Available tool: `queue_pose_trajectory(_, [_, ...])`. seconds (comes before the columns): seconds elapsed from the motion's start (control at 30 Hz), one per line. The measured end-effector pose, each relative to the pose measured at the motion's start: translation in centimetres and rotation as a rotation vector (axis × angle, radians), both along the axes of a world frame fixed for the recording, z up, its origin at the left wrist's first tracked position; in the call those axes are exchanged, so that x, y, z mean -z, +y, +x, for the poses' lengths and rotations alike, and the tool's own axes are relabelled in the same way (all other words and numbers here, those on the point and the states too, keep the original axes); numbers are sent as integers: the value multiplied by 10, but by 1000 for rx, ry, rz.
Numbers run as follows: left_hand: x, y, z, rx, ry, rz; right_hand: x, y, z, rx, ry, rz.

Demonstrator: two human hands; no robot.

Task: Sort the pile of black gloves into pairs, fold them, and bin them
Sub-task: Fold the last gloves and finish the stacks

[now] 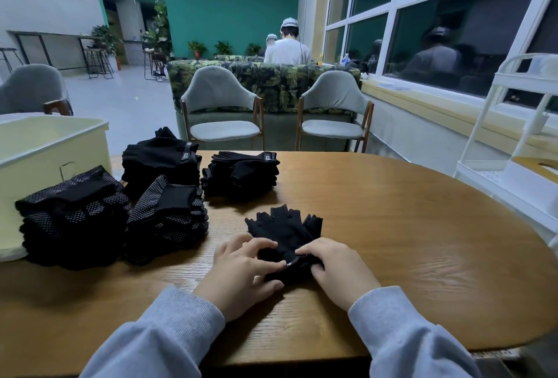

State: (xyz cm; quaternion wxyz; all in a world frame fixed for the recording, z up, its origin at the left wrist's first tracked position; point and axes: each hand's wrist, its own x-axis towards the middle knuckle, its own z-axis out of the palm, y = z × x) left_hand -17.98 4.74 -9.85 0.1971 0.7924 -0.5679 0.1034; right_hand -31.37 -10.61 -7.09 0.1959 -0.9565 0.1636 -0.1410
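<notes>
Both grey sleeves [169,326] come in from the bottom edge, cut off at the forearms. Left hand [238,272] and right hand [338,269] pinch the cuff end of a black fingerless glove pair [285,234] lying on the wooden table [407,241], near its front middle. Fingers are curled onto the fabric from both sides, and they cover the cuff, so I can't tell how many layers are there or how it's folded. Stubby finger openings fan out away from the person, and a small shiny tab shows between the thumbs.

Left of that sit two stacks of dotted gloves [114,220], touching each other; farther back are two stacks of plain gloves [199,166] with label strips, lettering too small to read. Individual gloves in the stacks blur together, all black on black.

Pale yellow bin [51,148] stands at the table's left edge, just behind the dotted stacks, cut off by the frame. Right half of the table is bare wood up to its curved edge, with a white rack [513,124] beyond it.
</notes>
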Motion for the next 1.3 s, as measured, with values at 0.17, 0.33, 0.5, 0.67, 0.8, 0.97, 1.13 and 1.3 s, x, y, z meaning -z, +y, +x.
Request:
queue_pose_trajectory(0.17, [2,6,-3,-46,113,75,-6,11,3,33,-130,184])
queue_pose_trajectory(0.33, [0,3,-13,-34,75,167,-1,9,14,251,-202,400])
queue_pose_trajectory(0.5, [-2,0,-19,-31,119,135,-9,4,23,274,-80,572])
queue_pose_trajectory(0.67, [-16,-3,-11,-62,209,5,-19,8,26,187,-127,496])
queue_pose_trajectory(0.8, [-35,-11,6,-124,134,-384,-35,12,28,78,-208,406])
queue_pose_trajectory(0.97, [-84,-21,29,-211,-23,-149,-64,11,36,-82,-253,273])
queue_pose_trajectory(1.13, [-111,-24,54,-188,-105,-153,-81,2,50,-166,-400,219])
queue_pose_trajectory(1.3, [-131,-25,72,-127,-76,-246,-94,-7,66,-276,-548,227])
